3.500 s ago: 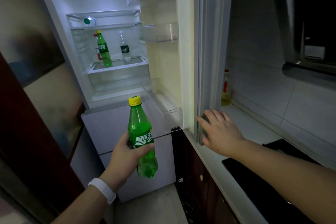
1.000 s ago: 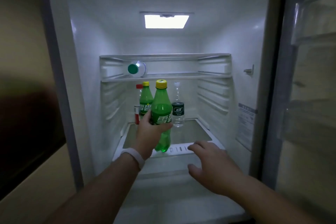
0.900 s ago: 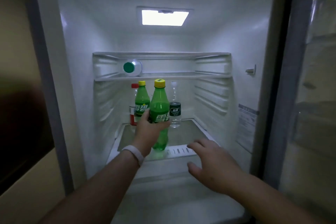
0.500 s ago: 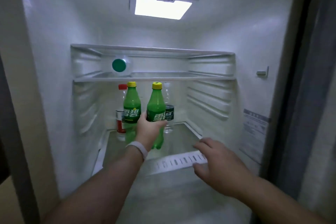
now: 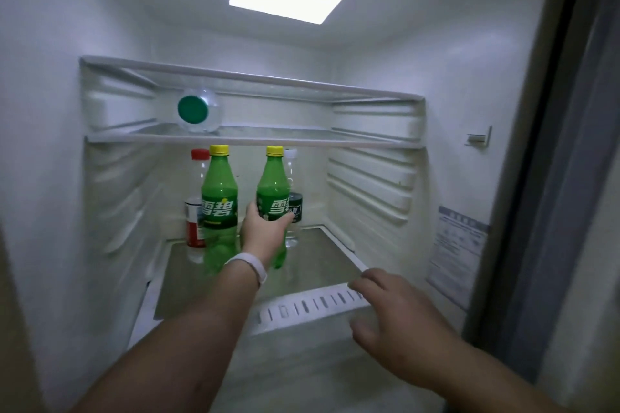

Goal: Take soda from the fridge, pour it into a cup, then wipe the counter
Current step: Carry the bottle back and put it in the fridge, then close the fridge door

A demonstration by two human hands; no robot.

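Head view, nearest first: right hand (image 5: 396, 322) hovers over the fridge shelf's (image 5: 312, 303) slotted front edge, fingers loosely spread, holding nothing. Farther in, left hand (image 5: 263, 228), white wristband (image 5: 246, 265) on its wrist, wraps the labelled middle of a green Sprite bottle (image 5: 273, 191) upright on the shelf. A second Sprite bottle (image 5: 219, 201) stands just beside it, other bottles behind. Nearly full, it is probably hefty, cold and perhaps slick; the waist is the sensible hold.
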